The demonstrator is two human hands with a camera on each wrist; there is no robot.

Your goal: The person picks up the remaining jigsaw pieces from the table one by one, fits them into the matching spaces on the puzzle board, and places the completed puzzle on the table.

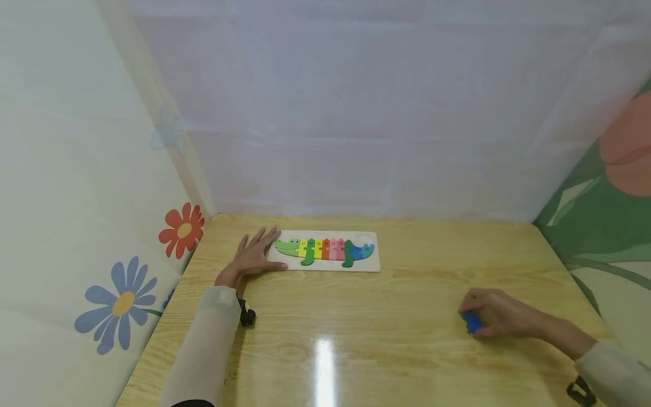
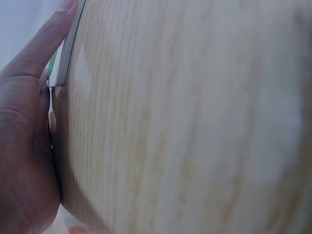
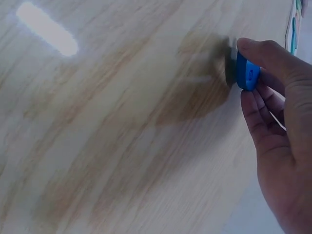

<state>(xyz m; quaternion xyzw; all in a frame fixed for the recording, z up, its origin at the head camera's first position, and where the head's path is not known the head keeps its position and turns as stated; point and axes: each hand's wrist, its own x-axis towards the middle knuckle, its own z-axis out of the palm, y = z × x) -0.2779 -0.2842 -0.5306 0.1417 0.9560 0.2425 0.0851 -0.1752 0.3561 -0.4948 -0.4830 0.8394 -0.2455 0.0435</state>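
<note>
A white wooden puzzle board [image 1: 325, 267] lies flat toward the back of the table in the head view. On it is a crocodile made of several coloured pieces [image 1: 326, 250], green head at left and blue tail at right. A pale round recess shows above the tail. My left hand [image 1: 252, 258] rests at the board's left end, fingers spread and thumb along the front edge. To the right, well apart from the board, my right hand [image 1: 500, 316] pinches a blue puzzle piece [image 3: 247, 72] between thumb and fingertips, just over the table.
The wooden table [image 1: 407, 362] reaches back to a pale cloth wall [image 1: 325, 113]. Flower-printed panels [image 1: 122, 305] stand at left, with a green and pink one [image 1: 600, 226] at right. Small dark devices are strapped at both wrists.
</note>
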